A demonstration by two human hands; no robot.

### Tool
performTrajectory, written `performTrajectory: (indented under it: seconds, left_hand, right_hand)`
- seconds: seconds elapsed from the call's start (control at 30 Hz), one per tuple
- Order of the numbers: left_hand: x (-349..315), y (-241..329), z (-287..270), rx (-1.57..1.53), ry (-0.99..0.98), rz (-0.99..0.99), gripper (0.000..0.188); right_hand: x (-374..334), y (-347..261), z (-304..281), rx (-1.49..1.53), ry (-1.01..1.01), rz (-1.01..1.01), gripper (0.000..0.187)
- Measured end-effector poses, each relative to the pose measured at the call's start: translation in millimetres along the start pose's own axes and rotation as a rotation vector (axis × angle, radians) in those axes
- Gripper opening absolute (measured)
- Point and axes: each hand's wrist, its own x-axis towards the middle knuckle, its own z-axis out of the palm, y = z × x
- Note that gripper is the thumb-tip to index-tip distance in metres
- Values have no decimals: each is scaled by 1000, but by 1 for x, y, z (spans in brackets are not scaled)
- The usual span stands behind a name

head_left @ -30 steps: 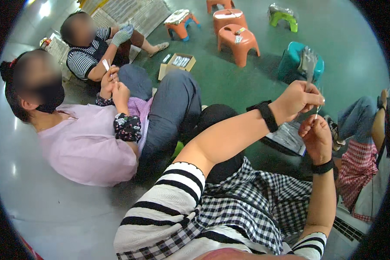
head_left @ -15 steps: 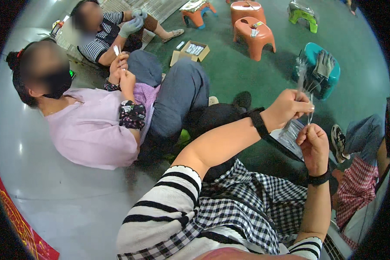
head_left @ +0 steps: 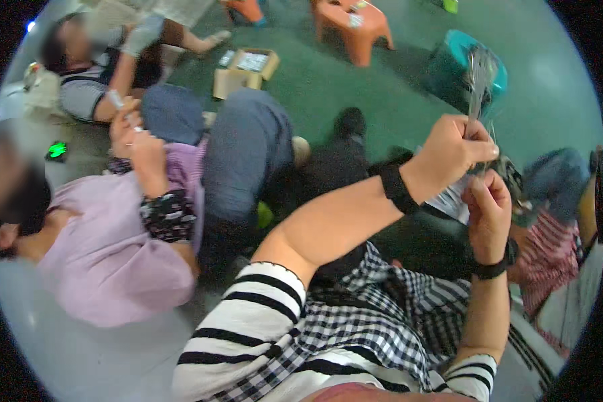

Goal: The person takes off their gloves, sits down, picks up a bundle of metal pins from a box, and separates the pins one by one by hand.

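Going left to right: a co-worker in a lilac top [head_left: 107,268] lies at the left edge of our view, both hands raised together over a small item we cannot make out; that pose matches the earlier 2 frames. Behind, a second person in a striped shirt [head_left: 80,100] sits by an open cardboard box [head_left: 244,70] on the green floor [head_left: 355,94]. What changes is mostly us: the head tips down and toward the hands, so the box, the orange stool [head_left: 352,23] and the teal bin [head_left: 472,70] all slide up toward the top rim, and our arms now fill the centre. Our left hand [head_left: 449,151], black band at the wrist, is clenched in a fist round a thin bundle of silvery strips [head_left: 479,77] that stands up out of the fist, in front of the teal bin. It sits a bit higher than 1 s ago. Our right hand [head_left: 488,211] is just below, touching the left, fingers curled and pinching at the lower end of the same bundle; the exact grip there is blurred. Read: both hands are closer together than before, so we judge the fine work on the bundle is under way, not finished.
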Motion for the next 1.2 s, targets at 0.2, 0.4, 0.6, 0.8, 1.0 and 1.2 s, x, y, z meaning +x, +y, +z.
performTrajectory:
  seconds: [0.2,0.4,0.6,0.8,1.0,1.2]
  left_hand:
    - [4,-17,8,-17,-29,12,9]
    - [16,-13,16,-88,-74,30,12]
    - [19,-9,22,-223,-123,-36,13]
    - [25,-23,21,-238,-182,-100,12]
    - [19,-24,24,-177,-186,-138,11]
    - [15,-30,15,-29,-116,-125,12]
  right_hand:
    - [-6,-5,-1,-1088,196,-540,23]
    - [-13,-2,-4,-531,290,-245,10]
    - [-19,-1,-31,63,67,-128,22]
    - [-19,-2,-26,138,-29,-30,21]
    - [-21,13,-29,306,16,-21,19]
    - [-26,5,-29,34,100,-57,15]
